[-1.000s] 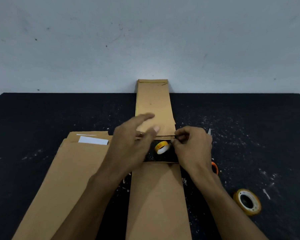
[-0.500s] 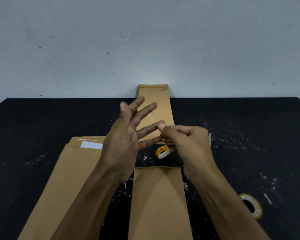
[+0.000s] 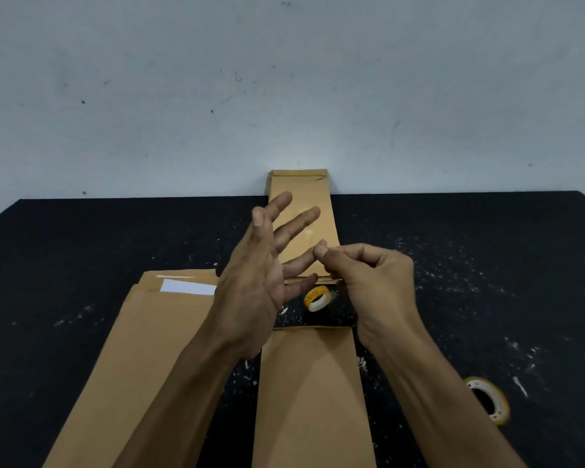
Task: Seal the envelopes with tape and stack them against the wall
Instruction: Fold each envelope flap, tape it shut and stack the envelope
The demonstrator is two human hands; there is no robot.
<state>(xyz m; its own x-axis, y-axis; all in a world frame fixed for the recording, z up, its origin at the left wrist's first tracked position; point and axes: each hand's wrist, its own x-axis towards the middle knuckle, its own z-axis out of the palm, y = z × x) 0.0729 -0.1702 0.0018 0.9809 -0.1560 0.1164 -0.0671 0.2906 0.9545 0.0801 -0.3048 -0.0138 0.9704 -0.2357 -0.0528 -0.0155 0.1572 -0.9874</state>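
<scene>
A stack of brown envelopes lies with its far end against the wall. Another brown envelope lies lengthwise in front of me. Between them sits a small yellow tape roll. My left hand is raised above the table with its fingers spread and straight, holding nothing. My right hand has curled fingers, its thumb and forefinger pinched together at the tip of my left ring finger. Nothing can be made out between them.
To the left lies a pile of brown envelopes with a white sheet sticking out of the top one. A larger tape roll lies at the right on the black table, which is speckled with white bits.
Both hands have lifted off the near edge of the stack by the wall. My left hand has spread open, and my right hand now pinches at its fingertip.
</scene>
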